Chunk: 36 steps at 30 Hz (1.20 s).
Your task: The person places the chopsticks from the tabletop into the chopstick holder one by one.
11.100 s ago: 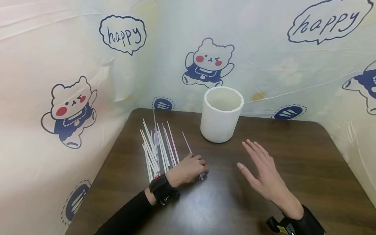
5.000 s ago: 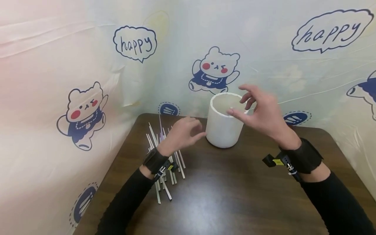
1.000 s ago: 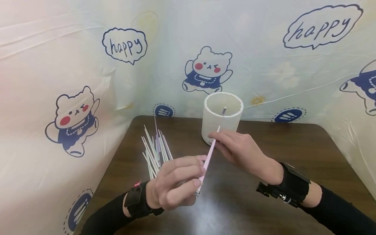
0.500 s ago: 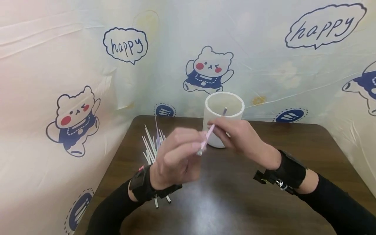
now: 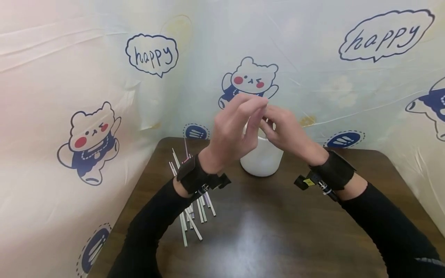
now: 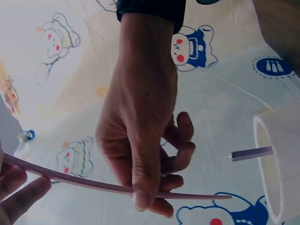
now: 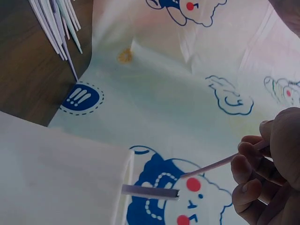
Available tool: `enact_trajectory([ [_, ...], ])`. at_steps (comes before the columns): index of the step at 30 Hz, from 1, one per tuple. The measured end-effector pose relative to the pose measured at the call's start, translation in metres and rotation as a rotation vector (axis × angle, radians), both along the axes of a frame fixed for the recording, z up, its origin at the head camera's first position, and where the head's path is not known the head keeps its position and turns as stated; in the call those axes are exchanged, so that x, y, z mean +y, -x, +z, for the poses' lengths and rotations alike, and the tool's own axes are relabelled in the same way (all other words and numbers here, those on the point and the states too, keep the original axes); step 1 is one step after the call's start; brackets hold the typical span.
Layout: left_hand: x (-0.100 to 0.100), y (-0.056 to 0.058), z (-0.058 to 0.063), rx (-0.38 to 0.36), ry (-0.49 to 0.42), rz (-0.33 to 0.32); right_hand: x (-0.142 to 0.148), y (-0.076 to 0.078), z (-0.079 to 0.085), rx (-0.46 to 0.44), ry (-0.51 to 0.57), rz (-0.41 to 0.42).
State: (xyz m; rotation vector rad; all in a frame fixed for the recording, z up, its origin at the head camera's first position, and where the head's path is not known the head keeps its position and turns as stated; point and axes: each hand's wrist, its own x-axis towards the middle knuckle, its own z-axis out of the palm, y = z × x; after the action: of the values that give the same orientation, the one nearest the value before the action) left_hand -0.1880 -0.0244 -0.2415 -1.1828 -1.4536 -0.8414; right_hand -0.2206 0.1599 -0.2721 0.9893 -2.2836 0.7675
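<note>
Pale printed sheeting (image 5: 306, 42) hangs behind a dark surface (image 5: 264, 239), where loose sticks (image 5: 194, 226), partly hidden, lie left of centre in the head view. Near the middle of that frame stands a white pot (image 5: 261, 158); a purplish stick (image 6: 253, 153) juts from its mouth in both wrist views. Half a second ago the hands were lower, in front of the pot; now they have risen with a pink stick (image 6: 93, 183), whose tip, at lower right of the left wrist view, points toward the opening. The left hand (image 5: 233, 133) holds the upper end in its fingers, while the right hand (image 5: 288, 133) pinches it lower down. By my reading, that brings the pink stick above the pot, roughly lined up but not inside, its tip apart from the rim.
</note>
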Motion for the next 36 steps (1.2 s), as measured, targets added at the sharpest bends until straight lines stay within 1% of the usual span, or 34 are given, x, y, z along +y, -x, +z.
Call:
enact_trajectory([
  [2,0.003,0.008,-0.003,-0.025,0.012,0.019,0.003,0.002,-0.001,-0.017,-0.013,-0.009],
  [8,0.008,0.030,-0.016,-0.127,0.047,0.030,0.006,0.006,-0.003,-0.088,-0.032,-0.032],
  [12,0.009,0.040,-0.027,-0.190,0.098,0.045,0.008,0.008,-0.005,-0.116,-0.034,-0.045],
  [16,0.008,0.048,-0.037,-0.267,0.144,0.071,0.008,0.008,-0.007,-0.122,-0.055,-0.065],
  [19,0.006,0.052,-0.045,-0.306,0.172,0.108,0.009,0.008,-0.009,-0.125,-0.074,-0.081],
  [23,0.006,0.056,-0.055,-0.328,0.223,0.142,0.010,0.008,-0.014,-0.134,-0.081,-0.090],
  [29,0.009,0.059,-0.070,-0.392,0.292,0.158,0.012,0.008,-0.019,-0.142,-0.079,-0.105],
  [34,0.010,0.060,-0.085,-0.433,0.321,0.178,0.014,0.008,-0.024,-0.119,-0.100,-0.109],
  [36,0.011,0.061,-0.091,-0.448,0.329,0.184,0.015,0.008,-0.026,-0.124,-0.116,-0.112],
])
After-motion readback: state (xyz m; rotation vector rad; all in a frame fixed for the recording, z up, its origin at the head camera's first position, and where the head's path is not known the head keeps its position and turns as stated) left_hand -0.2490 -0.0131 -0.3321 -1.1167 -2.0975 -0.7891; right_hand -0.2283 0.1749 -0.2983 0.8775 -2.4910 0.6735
